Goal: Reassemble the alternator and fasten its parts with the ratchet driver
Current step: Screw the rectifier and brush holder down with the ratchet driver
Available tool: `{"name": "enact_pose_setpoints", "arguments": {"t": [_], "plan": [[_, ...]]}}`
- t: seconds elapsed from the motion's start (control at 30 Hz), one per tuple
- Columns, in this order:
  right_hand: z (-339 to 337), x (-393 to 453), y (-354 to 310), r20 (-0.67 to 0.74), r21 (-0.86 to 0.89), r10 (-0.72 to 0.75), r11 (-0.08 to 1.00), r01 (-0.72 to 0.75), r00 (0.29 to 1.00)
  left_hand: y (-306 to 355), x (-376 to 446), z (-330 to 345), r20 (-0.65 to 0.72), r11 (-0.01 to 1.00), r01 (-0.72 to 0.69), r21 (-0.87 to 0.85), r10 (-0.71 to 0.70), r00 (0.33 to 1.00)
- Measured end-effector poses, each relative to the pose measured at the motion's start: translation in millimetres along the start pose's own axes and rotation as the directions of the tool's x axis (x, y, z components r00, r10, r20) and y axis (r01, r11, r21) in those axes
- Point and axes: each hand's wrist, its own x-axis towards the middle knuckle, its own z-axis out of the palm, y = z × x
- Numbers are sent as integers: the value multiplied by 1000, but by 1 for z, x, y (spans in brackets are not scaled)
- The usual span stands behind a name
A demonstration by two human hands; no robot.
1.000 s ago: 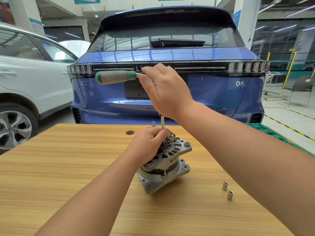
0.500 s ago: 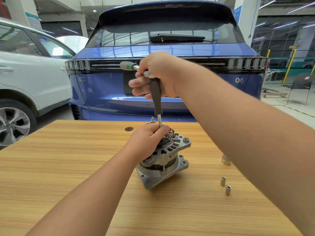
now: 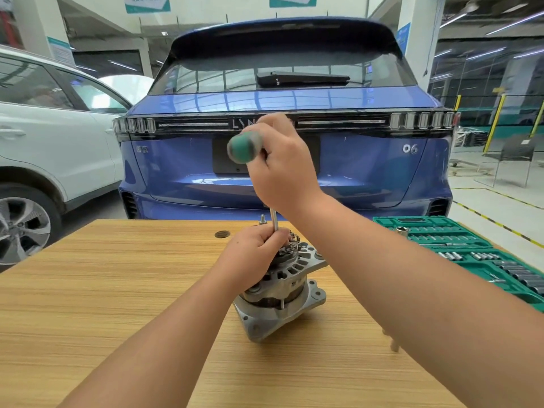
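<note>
A grey metal alternator [image 3: 290, 293] stands upright on the wooden table [image 3: 117, 290], near its middle. My left hand [image 3: 254, 251] sits on top of it, fingers curled round the lower end of the ratchet driver's thin steel shaft [image 3: 274, 220]. The shaft rises straight up from the alternator's top. Above it, my right hand [image 3: 284, 169] grips the ratchet driver at its head; the green handle [image 3: 244, 147] points toward me and to the left, blurred by motion. The tip of the shaft is hidden by my left hand.
A green socket set tray [image 3: 471, 254] lies open at the table's right edge. A small metal piece [image 3: 393, 344] shows beside my right forearm. A bolt [image 3: 262, 218] and a round hole [image 3: 222, 234] are at the table's far edge. A blue car stands close behind, a white car at left.
The green handle has swung round from pointing left to pointing toward me, with my right hand turning on the shaft. My left hand stayed on the alternator. The view has shifted to show the socket tray.
</note>
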Motion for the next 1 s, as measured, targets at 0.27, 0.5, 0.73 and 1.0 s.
{"name": "enact_pose_setpoints", "arguments": {"t": [0.27, 0.5, 0.73, 1.0], "plan": [[-17, 9, 0, 259, -417, -94, 887, 199, 961, 1, 0, 0, 1, 1000, 0, 18, 0, 1000], [-21, 29, -17, 422, -582, -14, 762, 283, 906, 3, -4, 0, -13, 999, 11, 30, -11, 1000], [-29, 74, -41, 558, -323, 614, 781, -535, 559, 0, -4, 2, 5, 1000, 22, 5, -22, 1000], [-15, 32, -2, 530, 657, 662, 74, -750, 530, 0, -4, 2, -13, 1000, 16, -21, -17, 1000]]}}
